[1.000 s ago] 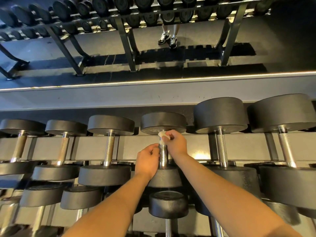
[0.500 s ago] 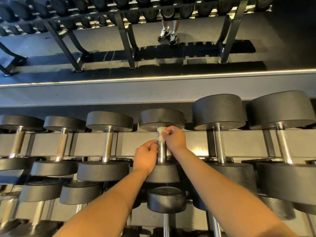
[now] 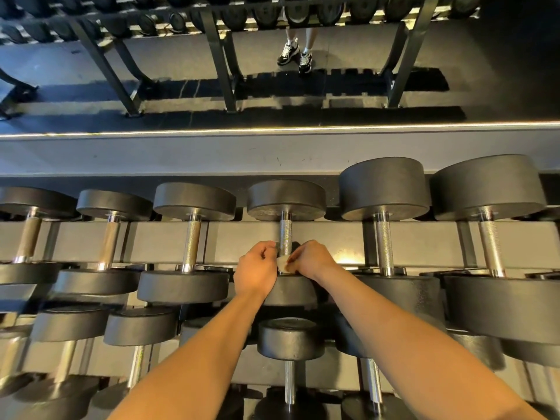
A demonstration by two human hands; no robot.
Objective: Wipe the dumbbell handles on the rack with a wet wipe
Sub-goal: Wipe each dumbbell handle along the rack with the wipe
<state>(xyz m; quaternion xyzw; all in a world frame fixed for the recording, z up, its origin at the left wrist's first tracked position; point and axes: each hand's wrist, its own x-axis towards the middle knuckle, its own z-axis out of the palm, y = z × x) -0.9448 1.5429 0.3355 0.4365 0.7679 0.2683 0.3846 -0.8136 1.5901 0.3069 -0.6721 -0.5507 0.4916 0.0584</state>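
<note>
Wipe, likely soft and limp and best held bunched, was pinched by the right hand against the near end of the stiff knurled centre handle; left hand was curled alongside, grip indeterminate.

dark floor, thin light strip above grey ledge
</note>
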